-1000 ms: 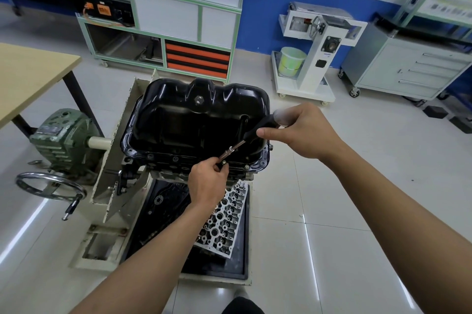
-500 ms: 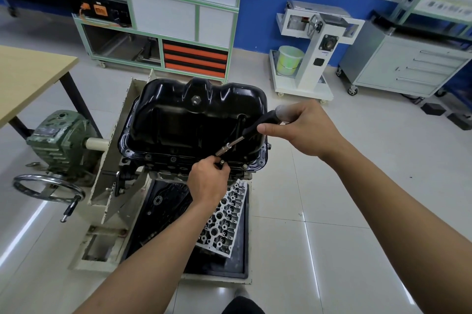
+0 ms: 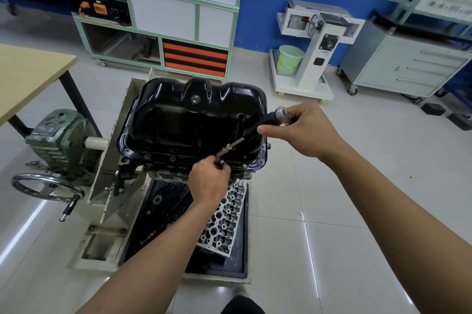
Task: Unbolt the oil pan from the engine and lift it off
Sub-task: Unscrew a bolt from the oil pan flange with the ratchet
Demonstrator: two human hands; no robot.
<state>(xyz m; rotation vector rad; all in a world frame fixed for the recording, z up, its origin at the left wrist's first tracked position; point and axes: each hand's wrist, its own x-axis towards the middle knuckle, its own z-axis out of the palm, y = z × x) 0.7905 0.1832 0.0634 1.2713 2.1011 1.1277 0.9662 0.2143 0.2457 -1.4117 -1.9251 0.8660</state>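
Unbolting: right hand (image 3: 304, 130) is gripping the socket driver (image 3: 245, 136), left hand (image 3: 209, 182) is seemingly pinching its tip at the oil pan (image 3: 199, 119) near rim; the next move is calling for square seating.

1. Right of the oil pan (image 3: 194, 122) the floor (image 3: 332, 198) lies open, and my right hand (image 3: 304, 130) reaches in from that side with nothing in its way.
2. The left side is closed: the stand's upright plate (image 3: 112, 160) sits just beside the pan, with the green gearbox (image 3: 58, 137) and handwheel (image 3: 46, 186) beyond.
3. The near flange is crowded. My left hand (image 3: 208, 181) pinches the tip of the socket driver (image 3: 245, 137), whose shaft slants across the near right corner.
4. Under the near edge lies a cylinder head (image 3: 224, 216).
5. Above the pan the way is free.
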